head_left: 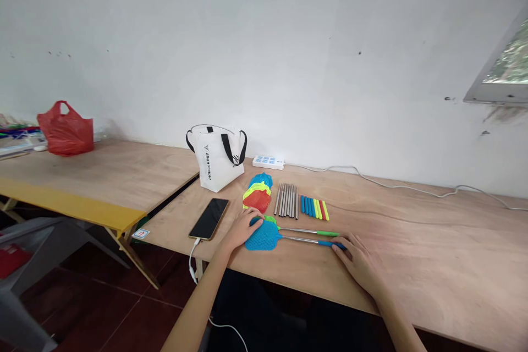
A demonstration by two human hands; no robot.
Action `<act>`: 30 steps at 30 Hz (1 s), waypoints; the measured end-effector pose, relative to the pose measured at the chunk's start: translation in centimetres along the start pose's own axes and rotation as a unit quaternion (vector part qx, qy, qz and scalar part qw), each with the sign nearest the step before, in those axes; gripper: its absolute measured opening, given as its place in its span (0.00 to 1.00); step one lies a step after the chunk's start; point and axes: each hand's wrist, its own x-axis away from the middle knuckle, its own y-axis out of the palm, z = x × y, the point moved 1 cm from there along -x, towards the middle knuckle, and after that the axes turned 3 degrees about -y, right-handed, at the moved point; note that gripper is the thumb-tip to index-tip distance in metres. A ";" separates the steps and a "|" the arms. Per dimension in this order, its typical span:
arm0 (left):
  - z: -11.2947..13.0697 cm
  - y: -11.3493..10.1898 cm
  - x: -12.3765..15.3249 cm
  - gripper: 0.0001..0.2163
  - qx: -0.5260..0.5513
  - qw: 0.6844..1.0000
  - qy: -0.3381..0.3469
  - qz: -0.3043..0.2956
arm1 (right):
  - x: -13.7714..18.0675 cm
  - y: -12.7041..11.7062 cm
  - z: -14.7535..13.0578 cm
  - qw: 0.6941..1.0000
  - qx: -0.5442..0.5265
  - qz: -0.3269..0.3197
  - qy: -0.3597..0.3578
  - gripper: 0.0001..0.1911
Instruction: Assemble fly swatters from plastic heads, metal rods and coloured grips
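A blue fly swatter [262, 236] lies across the table near its front edge, its mesh head on the left and its metal rod running right. My left hand [241, 229] is at the upper left of that head, with thumb and fingers curled around its edge. The end of the blue handle is pinched by my right hand [358, 261]. Just behind it lies a green fly swatter [328, 234], its head partly covered by the blue one. Beyond are stacked swatter heads, including a red head [256, 199], metal rods [286, 201] and a row of coloured handles [314, 208].
Left of the swatters is a phone [209, 219] with a charging cable [192, 261]. Behind stand a white bag [218, 162] and a power strip [268, 162]; a cord runs along the wall. A red plastic bag [68, 129] sits on the adjoining table.
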 end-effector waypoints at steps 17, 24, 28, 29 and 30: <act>-0.1 0.0 0.0 0.10 0.003 1.000 -0.002 -0.001 | 0.0 0.0 -0.1 1.000 -0.002 0.010 -0.006 0.15; -0.1 0.0 -0.1 0.10 0.004 1.000 0.003 -0.005 | 0.1 0.1 0.1 1.000 -0.009 0.010 -0.003 0.15; -0.1 0.0 -0.1 0.11 0.001 1.000 0.004 0.000 | 0.1 0.2 0.1 1.000 -0.010 0.012 -0.006 0.15; -0.2 0.1 -0.1 0.11 0.001 1.000 0.004 0.001 | 0.1 0.2 0.1 1.000 -0.010 0.014 -0.008 0.15; -0.2 0.1 0.0 0.11 0.000 1.000 0.004 0.002 | 0.1 0.2 0.1 1.000 -0.010 0.016 -0.011 0.15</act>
